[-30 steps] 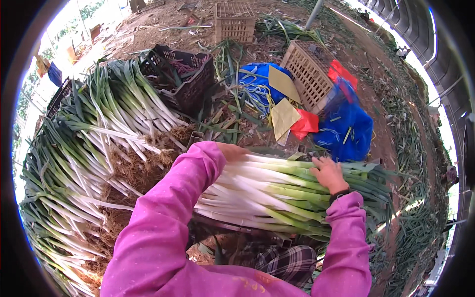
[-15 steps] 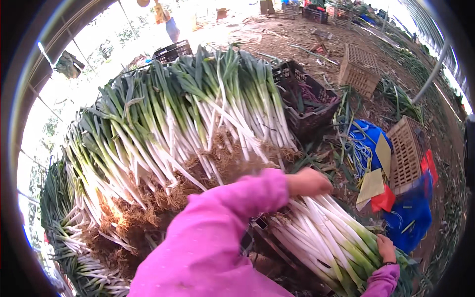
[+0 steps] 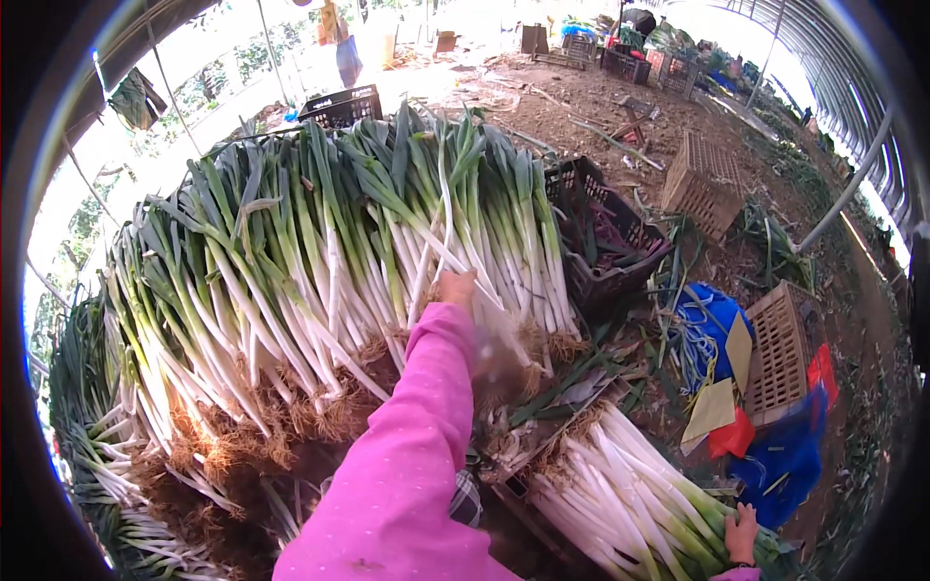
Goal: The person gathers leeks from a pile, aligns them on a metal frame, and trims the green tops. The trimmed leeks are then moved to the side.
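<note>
A long, thick row of leeks (image 3: 276,281), green tops away from me and rooty ends toward me, fills the left and middle. My left hand (image 3: 455,289), at the end of a pink sleeve, reaches into its right part. The fingers there look closed around a leek's white stem, though the hand's back partly hides them. Root ends just right of that wrist are blurred. A separate bundle of leeks (image 3: 630,474) lies at lower right, roots toward the middle. My right hand (image 3: 742,535) rests on its green part, fingers spread and holding nothing.
A dark plastic crate (image 3: 620,257) with reddish-purple strips stands right of the row. Tan crates (image 3: 702,184) sit farther right, near blue bags with string (image 3: 712,324). Another dark crate (image 3: 341,105) stands behind the leeks. Loose leaves litter the soil.
My left hand has moved from the root end of the lower-right bundle, leftward and away from me, to the leek row. My right hand stays on the bundle's green part. The view has shifted slightly.
</note>
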Action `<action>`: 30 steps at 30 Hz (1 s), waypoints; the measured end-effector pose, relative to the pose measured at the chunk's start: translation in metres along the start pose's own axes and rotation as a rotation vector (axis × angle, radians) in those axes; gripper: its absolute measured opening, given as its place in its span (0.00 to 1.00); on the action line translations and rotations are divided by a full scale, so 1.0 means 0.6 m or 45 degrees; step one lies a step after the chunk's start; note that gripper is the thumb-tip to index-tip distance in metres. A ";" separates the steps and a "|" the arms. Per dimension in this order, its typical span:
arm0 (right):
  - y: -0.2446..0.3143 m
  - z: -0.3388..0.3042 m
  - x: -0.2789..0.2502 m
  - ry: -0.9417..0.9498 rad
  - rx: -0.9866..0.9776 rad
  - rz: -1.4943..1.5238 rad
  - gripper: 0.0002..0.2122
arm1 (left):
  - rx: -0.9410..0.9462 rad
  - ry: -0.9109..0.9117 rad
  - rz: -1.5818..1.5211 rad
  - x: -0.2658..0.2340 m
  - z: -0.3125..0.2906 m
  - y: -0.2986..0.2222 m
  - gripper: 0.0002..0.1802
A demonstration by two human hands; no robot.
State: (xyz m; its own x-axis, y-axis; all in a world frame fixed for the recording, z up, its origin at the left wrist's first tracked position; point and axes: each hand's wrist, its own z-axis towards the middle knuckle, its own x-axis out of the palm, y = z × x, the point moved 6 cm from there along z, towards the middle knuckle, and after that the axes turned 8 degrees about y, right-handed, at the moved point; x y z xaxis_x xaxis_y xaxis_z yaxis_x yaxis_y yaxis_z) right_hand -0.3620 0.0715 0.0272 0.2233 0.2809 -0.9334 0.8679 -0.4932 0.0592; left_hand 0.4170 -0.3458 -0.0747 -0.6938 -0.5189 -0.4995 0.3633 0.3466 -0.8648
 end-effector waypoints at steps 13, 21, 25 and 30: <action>0.220 -0.188 -0.172 -0.395 -0.496 0.844 0.21 | 0.335 1.317 -0.812 -0.195 -0.567 -0.451 0.15; 0.254 -0.252 -0.236 -0.197 -0.733 2.242 0.25 | 0.818 2.566 -0.135 -0.239 -0.879 -0.482 0.30; 0.141 -0.276 -0.226 -0.277 -0.807 2.939 0.24 | 1.483 2.188 0.705 -0.082 -0.880 -0.422 0.20; -0.045 -0.230 -0.067 -0.499 -0.266 3.267 0.20 | 1.938 1.646 0.529 0.093 -0.867 -0.360 0.17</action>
State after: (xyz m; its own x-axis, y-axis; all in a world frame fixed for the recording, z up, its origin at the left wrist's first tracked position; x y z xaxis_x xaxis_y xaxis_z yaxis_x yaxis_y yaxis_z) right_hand -0.3331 0.1873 0.1119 0.2992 -0.4401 0.8467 -0.6762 0.5283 0.5135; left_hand -0.0237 -0.0428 0.1113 -0.1463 0.3855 -0.9110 0.2277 -0.8831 -0.4103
